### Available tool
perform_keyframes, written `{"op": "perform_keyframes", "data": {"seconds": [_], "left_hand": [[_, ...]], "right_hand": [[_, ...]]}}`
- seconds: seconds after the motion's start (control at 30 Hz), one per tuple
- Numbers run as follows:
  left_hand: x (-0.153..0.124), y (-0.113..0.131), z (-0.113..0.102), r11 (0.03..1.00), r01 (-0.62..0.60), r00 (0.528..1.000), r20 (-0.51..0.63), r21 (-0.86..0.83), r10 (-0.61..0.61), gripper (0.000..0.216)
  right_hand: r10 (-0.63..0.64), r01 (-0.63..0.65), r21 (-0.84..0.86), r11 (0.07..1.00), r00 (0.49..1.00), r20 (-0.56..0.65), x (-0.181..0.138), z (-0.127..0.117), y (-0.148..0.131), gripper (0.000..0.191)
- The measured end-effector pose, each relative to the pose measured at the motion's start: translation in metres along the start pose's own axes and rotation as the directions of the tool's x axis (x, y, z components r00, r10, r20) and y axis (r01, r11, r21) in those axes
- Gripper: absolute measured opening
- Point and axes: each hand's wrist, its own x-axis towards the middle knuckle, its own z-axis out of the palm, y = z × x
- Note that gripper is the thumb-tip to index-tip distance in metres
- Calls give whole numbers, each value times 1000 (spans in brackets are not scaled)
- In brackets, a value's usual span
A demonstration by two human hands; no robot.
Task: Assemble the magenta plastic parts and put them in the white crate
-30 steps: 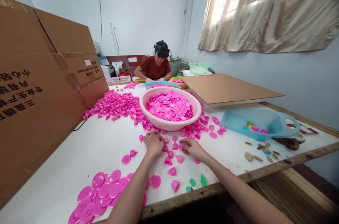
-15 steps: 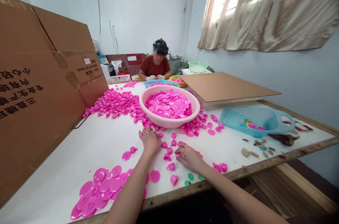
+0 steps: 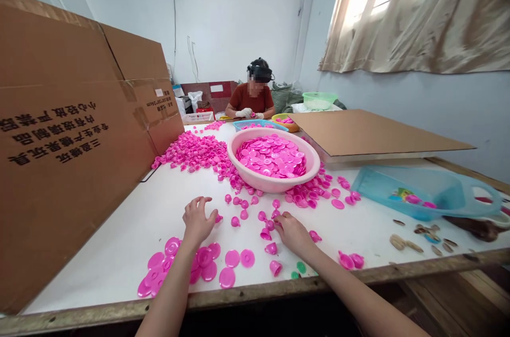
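My left hand (image 3: pixel 198 220) hovers above the white table with its fingers spread and curved. Just right of its thumb lies a small pink toy cup (image 3: pixel 218 218). A pile of pink toy saucers (image 3: pixel 205 257) lies below and partly behind my left forearm. My right hand (image 3: pixel 292 233) is closed in a pinch, with its fingertips on a pink toy cup (image 3: pixel 270 225) in a loose cluster. Nearer the front edge lie a tipped cup (image 3: pixel 275 268) and small green discs (image 3: pixel 301 267).
A pink basin (image 3: pixel 273 184) heaped with saucers stands ahead, with many cups (image 3: pixel 199 151) piled around it. A large carton (image 3: pixel 79 129) borders the left. At right lie a cardboard sheet (image 3: pixel 374 132), a blue scoop (image 3: pixel 434 193) and nut shells (image 3: pixel 404 243). A gloved co-worker (image 3: pixel 252 100) sits opposite.
My left hand has drawn left, away from the cups near the basin, and its fingers have spread. My right hand stays pinched by the cup cluster. The view has turned left.
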Motion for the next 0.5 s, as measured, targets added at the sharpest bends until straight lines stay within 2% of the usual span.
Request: {"op": "perform_keyframes", "data": {"seconds": [0.1, 0.2, 0.33, 0.4, 0.5], "left_hand": [[-5, -3, 10, 1000, 26, 998, 62, -11, -25, 51], [-12, 9, 25, 1000, -7, 988, 152, -20, 10, 60], [-18, 24, 42, 991, -96, 960, 254, -97, 118, 62], [-17, 26, 44, 984, -134, 955, 251, -115, 159, 62], [-10, 18, 35, 990, -121, 982, 137, -77, 130, 54]], "right_hand": [[60, -59, 30, 998, 997, -48, 6, -2, -6, 27], [79, -76, 31, 997, 991, -109, 5, -2, -18, 29], [-25, 24, 32, 999, 1000, 5, 2, 6, -35, 21], [-84, 83, 56, 995, 996, 13, 4, 11, -41, 18], [-130, 130, 81, 988, 991, 3, 9, 14, -47, 18]]}}
